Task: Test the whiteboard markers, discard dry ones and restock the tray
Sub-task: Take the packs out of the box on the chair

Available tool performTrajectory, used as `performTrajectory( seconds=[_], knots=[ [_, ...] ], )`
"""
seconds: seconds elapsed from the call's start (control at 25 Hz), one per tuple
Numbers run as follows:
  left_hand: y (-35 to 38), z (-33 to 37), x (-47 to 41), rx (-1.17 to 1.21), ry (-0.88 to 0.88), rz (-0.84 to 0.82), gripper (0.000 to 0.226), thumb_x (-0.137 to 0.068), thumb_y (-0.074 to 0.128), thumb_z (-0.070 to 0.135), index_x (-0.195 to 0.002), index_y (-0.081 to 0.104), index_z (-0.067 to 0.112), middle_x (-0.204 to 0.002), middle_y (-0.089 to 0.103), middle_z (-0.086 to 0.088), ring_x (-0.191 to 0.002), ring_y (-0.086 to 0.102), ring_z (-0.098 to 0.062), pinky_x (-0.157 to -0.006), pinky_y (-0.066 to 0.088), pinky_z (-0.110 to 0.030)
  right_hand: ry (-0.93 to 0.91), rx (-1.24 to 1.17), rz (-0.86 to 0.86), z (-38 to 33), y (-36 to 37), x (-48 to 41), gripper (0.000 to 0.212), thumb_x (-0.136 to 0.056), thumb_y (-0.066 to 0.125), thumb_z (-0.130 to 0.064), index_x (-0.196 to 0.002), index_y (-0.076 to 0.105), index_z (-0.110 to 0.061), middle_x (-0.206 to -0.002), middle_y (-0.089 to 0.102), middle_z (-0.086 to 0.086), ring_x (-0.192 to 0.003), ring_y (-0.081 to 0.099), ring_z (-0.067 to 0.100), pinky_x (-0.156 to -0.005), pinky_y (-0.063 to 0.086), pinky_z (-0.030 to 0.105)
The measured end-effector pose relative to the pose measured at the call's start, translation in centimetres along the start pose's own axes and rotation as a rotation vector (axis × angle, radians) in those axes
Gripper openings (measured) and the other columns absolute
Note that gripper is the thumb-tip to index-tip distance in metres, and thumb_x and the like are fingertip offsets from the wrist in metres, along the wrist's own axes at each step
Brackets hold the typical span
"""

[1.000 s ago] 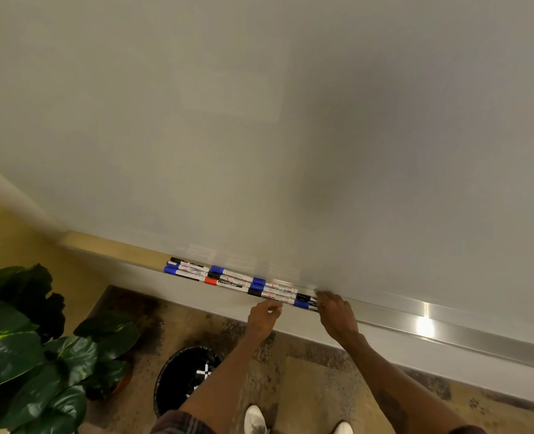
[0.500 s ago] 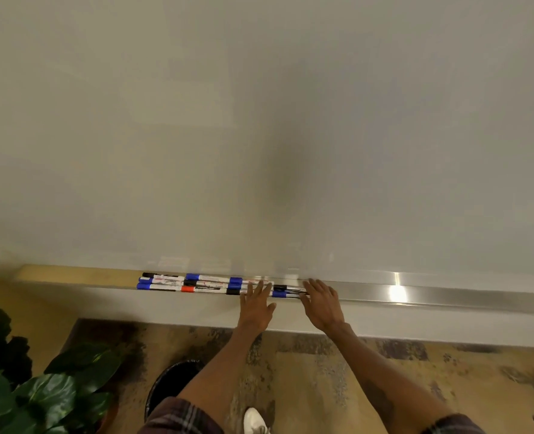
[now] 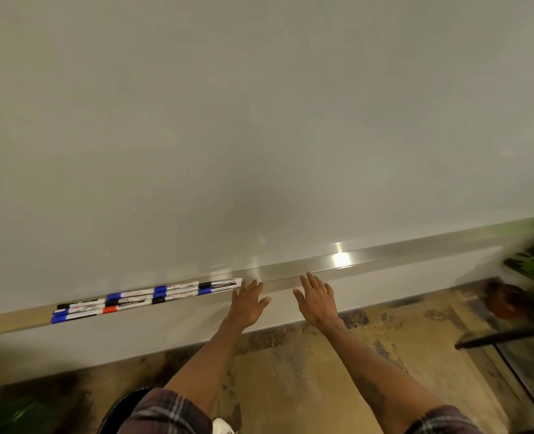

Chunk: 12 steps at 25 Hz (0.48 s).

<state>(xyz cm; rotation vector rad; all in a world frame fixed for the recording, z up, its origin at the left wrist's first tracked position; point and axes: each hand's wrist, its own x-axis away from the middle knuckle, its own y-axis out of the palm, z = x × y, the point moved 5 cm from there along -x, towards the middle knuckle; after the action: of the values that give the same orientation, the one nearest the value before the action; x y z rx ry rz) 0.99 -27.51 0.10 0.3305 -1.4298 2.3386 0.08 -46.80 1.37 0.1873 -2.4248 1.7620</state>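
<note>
Brushing the row's end is the likely slip here. The whiteboard markers (image 3: 146, 297) lie packed in lines in the narrow marker tray (image 3: 384, 261), just left of the spread fingertips of the left hand (image 3: 248, 303). A careless sweep of those fingers could roll one over the lip to the floor. The right hand (image 3: 317, 300), fingers also spread and holding nothing, reaches the tray's front edge well right of the row; whether it touches, I cannot tell. Half a second ago the left fingers lay across the row's right end and the right fingertips met it. Now both hands are clear of the row, and the markers keep their order.
</note>
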Motion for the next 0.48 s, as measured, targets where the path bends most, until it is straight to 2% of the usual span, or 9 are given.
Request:
performTrajectory(
  seconds=[0.24, 0.36, 0.48],
  knots=[
    [3.6, 11.1, 0.7, 0.055, 0.14, 0.08, 0.05, -0.103, 0.047, 0.033, -0.15, 0.038, 0.018, -0.16, 0.031, -0.003, -0.15, 0.02, -0.024, -0.122, 0.014, -0.037, 0.15, -0.014, 0.089, 11.1, -5.1, 5.5, 0.054, -0.105, 0.023, -0.045, -0.152, 0.027, -0.018, -0.161, 0.024, 0.004, -0.149, 0.022, 0.024, -0.122, 0.015, 0.045],
    [5.6, 17.0, 0.7, 0.08, 0.215, 0.106, 0.046, -0.102, 0.051, 0.028, -0.147, 0.043, 0.018, -0.155, 0.039, -0.003, -0.144, 0.032, -0.022, -0.118, 0.024, -0.033, 0.221, -0.032, 0.153, 16.5, -7.8, 8.3, 0.051, -0.105, 0.025, -0.044, -0.149, 0.033, -0.017, -0.157, 0.032, 0.005, -0.145, 0.03, 0.025, -0.12, 0.02, 0.045],
    [8.3, 23.1, 0.5, 0.095, 0.276, 0.09, 0.045, -0.101, 0.052, 0.028, -0.145, 0.045, 0.022, -0.154, 0.041, -0.001, -0.143, 0.035, -0.02, -0.116, 0.031, -0.034, 0.299, -0.051, 0.228, 21.8, -10.6, 11.7, 0.048, -0.105, 0.028, -0.042, -0.144, 0.037, -0.016, -0.151, 0.039, 0.006, -0.139, 0.036, 0.026, -0.118, 0.023, 0.044]
  ],
)
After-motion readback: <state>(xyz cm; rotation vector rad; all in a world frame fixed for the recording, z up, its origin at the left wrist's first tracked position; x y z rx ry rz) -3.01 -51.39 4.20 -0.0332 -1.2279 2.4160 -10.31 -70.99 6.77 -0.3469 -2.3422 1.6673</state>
